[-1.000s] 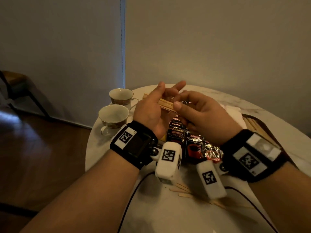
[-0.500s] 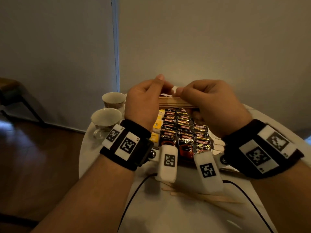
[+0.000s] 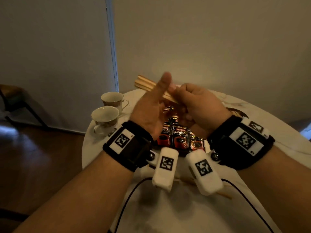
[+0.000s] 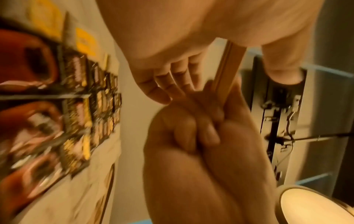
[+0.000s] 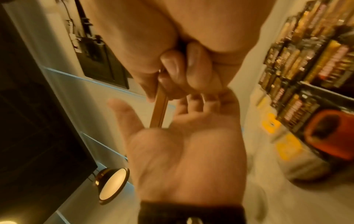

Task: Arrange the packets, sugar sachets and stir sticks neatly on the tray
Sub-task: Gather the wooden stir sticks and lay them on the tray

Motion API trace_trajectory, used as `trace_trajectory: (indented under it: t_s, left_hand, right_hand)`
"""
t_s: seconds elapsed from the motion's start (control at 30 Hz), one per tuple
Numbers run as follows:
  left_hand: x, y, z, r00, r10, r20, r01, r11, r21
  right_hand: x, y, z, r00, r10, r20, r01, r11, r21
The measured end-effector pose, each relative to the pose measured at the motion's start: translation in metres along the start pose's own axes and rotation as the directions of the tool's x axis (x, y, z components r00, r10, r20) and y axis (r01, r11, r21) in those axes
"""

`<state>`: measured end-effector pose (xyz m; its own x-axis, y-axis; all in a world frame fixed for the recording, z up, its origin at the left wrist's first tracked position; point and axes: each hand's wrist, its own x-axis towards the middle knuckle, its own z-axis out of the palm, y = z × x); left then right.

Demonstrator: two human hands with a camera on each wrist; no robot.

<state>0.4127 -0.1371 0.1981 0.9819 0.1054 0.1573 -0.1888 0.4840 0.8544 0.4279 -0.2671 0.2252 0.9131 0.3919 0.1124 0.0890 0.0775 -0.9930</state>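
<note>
Sticks first: from the head view, your right hand [image 3: 200, 105] grips the stir sticks [image 3: 148, 84] above the coffee packets [image 3: 180, 138], probably to square the ends. Right wrist view: your left hand [image 5: 184, 145] lies flat-fingered, backing them.

The head camera looks forward and down over both forearms at the round table [image 3: 277, 148]. Each wrist camera sits very near, looking along its palm toward the opposite hand; both share the stir sticks [image 4: 226, 72] and, blurrily, what seem coffee packets [image 5: 298, 84].
</note>
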Motion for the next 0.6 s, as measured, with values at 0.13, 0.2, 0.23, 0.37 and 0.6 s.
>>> trace_trajectory:
  t_s: [0.13, 0.2, 0.23, 0.37, 0.6]
  left_hand:
    - [-0.012, -0.006, 0.003, 0.990, -0.116, -0.078, 0.102, 0.982, -0.160]
    - [-0.016, -0.003, -0.005, 0.978, -0.159, -0.138, 0.109, 0.943, -0.315]
    - [-0.019, -0.002, -0.010, 0.972, -0.170, -0.159, 0.105, 0.930, -0.352]
    - [-0.038, -0.003, -0.026, 0.936, -0.263, -0.233, 0.195, 0.940, -0.279]
    - [-0.060, -0.006, -0.040, 0.889, -0.432, -0.153, 0.410, 0.899, -0.156]
  right_hand:
    - [-0.018, 0.016, 0.000, 0.976, 0.192, 0.102, -0.185, 0.980, -0.071]
    - [-0.026, 0.020, -0.008, 0.947, 0.314, 0.062, -0.296, 0.932, -0.208]
    - [-0.030, 0.020, -0.015, 0.928, 0.368, 0.058, -0.330, 0.884, -0.330]
    - [-0.047, 0.018, -0.036, 0.877, 0.445, 0.182, 0.021, 0.343, -0.939]
    - [-0.063, 0.035, -0.018, 0.836, 0.488, 0.253, 0.300, -0.021, -0.954]
